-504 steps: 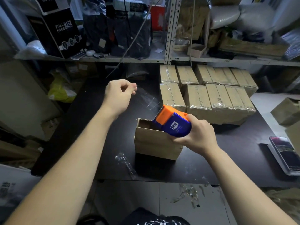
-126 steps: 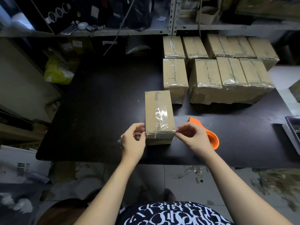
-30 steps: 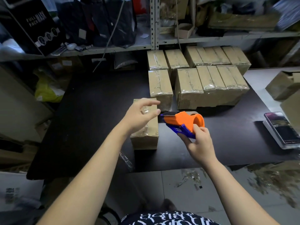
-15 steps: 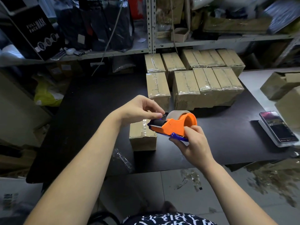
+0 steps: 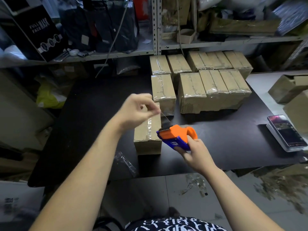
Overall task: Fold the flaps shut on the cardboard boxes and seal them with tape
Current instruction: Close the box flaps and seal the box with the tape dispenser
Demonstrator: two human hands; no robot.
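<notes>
Box (image 5: pixel 146 135) near worktop (image 5: pixel 225 135) front edge, flaps shut, tape along top. Left hand (image 5: pixel 138 109) pinches tape end (image 5: pixel 164 116) stretched from dispenser (image 5: pixel 176 135), which right hand (image 5: pixel 195 152) grips. Sealed boxes (image 5: pixel 213 85) stacked behind; open-flap boxes (image 5: pixel 286 87) far right likely remain.

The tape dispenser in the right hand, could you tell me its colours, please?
Plastic tape dispenser: orange top, blue underside; head view.

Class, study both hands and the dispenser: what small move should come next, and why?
Probably lower the clear strip onto the near box: the left hand pinches its end, drawn from the orange dispenser, which the right hand grips beside that box.
</notes>
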